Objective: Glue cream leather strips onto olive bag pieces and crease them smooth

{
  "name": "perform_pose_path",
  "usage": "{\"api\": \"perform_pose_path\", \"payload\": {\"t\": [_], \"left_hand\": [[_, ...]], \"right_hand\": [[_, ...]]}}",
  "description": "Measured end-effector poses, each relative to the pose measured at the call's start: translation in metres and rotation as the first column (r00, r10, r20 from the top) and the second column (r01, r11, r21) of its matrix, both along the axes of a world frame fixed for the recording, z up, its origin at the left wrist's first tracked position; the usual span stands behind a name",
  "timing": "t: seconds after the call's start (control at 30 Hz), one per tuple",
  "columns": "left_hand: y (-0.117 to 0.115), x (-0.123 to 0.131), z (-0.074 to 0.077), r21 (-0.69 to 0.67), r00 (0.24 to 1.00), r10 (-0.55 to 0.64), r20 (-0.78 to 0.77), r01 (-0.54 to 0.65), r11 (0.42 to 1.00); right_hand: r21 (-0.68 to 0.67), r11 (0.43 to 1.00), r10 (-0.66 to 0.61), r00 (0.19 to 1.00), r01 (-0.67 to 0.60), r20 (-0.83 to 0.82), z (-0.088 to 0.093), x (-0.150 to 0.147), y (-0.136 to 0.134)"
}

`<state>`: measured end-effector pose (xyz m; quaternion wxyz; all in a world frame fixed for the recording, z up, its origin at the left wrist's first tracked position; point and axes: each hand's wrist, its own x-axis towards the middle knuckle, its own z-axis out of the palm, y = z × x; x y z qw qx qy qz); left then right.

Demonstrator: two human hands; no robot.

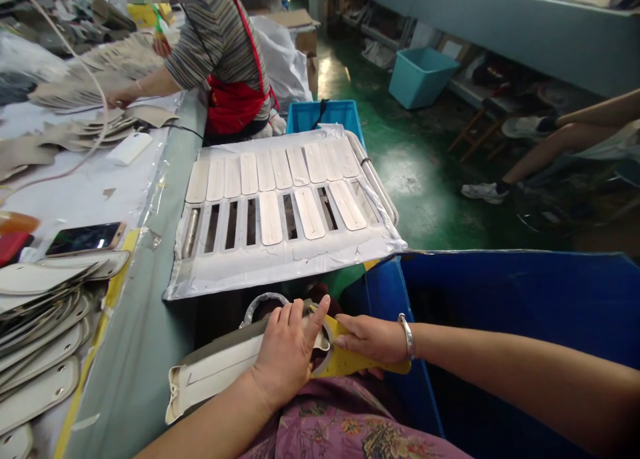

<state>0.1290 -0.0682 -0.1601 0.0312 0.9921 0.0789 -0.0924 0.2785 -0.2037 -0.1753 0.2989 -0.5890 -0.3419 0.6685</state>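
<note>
On my lap lies a long pale piece (225,372) with a dark olive side and a line along its face, like part of a bag. My left hand (285,352) is closed over its right end, thumb raised. In my right hand (373,339) is a flat yellow piece (340,364) with a curved inner edge, set against that same end. Its exact kind is unclear. A wrapped loop handle (265,304) shows behind the long piece.
Ahead stands a white slotted board (240,269) with pale strips (271,217). The worktable at left carries a phone (86,239) and stacked pale pieces (45,352). A blue bin (525,272) stands at right. A co-worker (220,59) sits beyond the board.
</note>
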Motion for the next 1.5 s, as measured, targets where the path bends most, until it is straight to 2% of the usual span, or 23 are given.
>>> {"api": "perform_pose_path", "payload": {"t": [0.2, 0.37, 0.5, 0.67, 0.83, 1.03, 1.17, 1.23, 1.4, 1.5], "left_hand": [[0.000, -0.004, -0.001, 0.023, 0.999, -0.040, -0.015, 0.041, 0.999], [-0.004, -0.010, -0.006, 0.085, 0.993, -0.016, 0.118, 0.006, 0.996], [-0.007, -0.015, -0.010, 0.136, 0.978, -0.019, 0.207, -0.009, 0.991], [-0.007, -0.021, -0.011, 0.156, 0.956, -0.078, 0.283, 0.034, 0.987], [-0.003, -0.025, -0.012, 0.138, 0.941, -0.134, 0.310, 0.095, 0.986], [-0.001, -0.026, -0.012, 0.099, 0.943, -0.130, 0.306, 0.105, 0.990], [-0.002, -0.026, -0.011, 0.068, 0.960, -0.083, 0.266, 0.067, 0.995], [0.000, -0.027, -0.008, 0.013, 0.971, -0.058, 0.232, 0.057, 0.998], [0.018, -0.025, 0.001, -0.238, 0.990, -0.028, 0.137, 0.061, 0.969], [0.024, -0.015, 0.005, -0.246, 0.997, -0.012, 0.070, 0.029, 0.969]], "right_hand": [[0.018, 0.998, -0.056, 0.992, 0.055, 0.114, 0.001, -0.007, 0.000], [-0.043, 0.997, -0.072, 0.997, 0.070, -0.042, -0.005, -0.009, -0.001], [-0.027, 0.995, -0.095, 0.985, 0.092, -0.142, -0.011, -0.014, -0.004], [0.004, 0.994, -0.112, 0.985, 0.113, -0.132, -0.012, -0.020, -0.007], [-0.025, 0.989, -0.150, 0.986, 0.149, -0.070, -0.007, -0.024, -0.007], [-0.028, 0.982, -0.188, 0.982, 0.187, -0.033, -0.007, -0.029, -0.007], [0.052, 0.967, -0.252, 0.966, 0.250, 0.051, -0.008, -0.035, -0.008], [0.054, 0.958, -0.286, 0.957, 0.283, 0.054, -0.008, -0.039, -0.009], [-0.024, 0.925, -0.379, 0.925, 0.379, -0.025, -0.009, -0.052, -0.014], [0.041, 0.891, -0.454, 0.888, 0.452, 0.070, -0.010, -0.060, -0.013]]}}
